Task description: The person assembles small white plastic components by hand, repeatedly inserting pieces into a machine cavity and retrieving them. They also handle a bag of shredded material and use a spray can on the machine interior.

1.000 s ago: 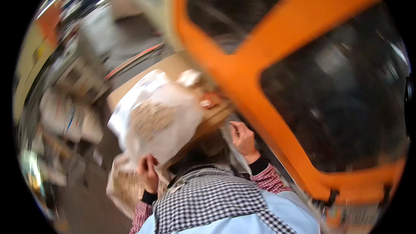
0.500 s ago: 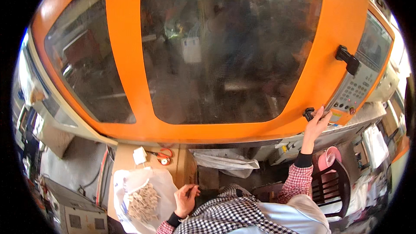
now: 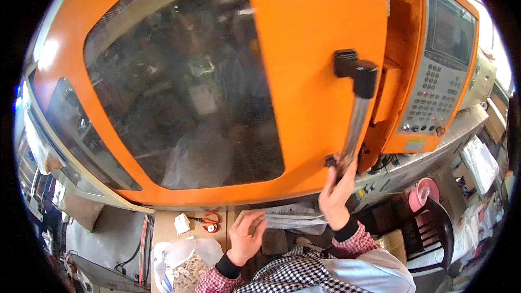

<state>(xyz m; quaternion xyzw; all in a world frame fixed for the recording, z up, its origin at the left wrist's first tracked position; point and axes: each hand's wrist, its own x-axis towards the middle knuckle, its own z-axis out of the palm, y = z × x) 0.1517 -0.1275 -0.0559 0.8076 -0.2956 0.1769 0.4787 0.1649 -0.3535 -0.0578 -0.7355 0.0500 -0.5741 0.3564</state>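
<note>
My right hand (image 3: 337, 198) holds the lower end of a long metal door handle (image 3: 356, 122) with black mounts. The handle sits on the right part of a big orange machine door (image 3: 304, 38) with a dark window (image 3: 190, 92). My left hand (image 3: 247, 237) is held above my lap, fingers loosely bent and apart, with nothing in it. Beside it a white plastic bag (image 3: 163, 255) stands with several small beige pieces (image 3: 189, 272) inside. Red-handled scissors (image 3: 209, 221) lie on a cardboard box (image 3: 168, 221) by a small white piece (image 3: 182, 223).
Right of the door is a control panel (image 3: 434, 92) with a screen and buttons, and a gap beside the door edge. A dark slatted chair (image 3: 445, 233) and a pink bucket (image 3: 423, 194) stand at lower right. White sheeting (image 3: 296, 220) lies under the machine.
The orange door has slid left, widening the gap beside the control panel. My right hand has moved left with its handle. My left hand has risen slightly and its fingers have spread.
</note>
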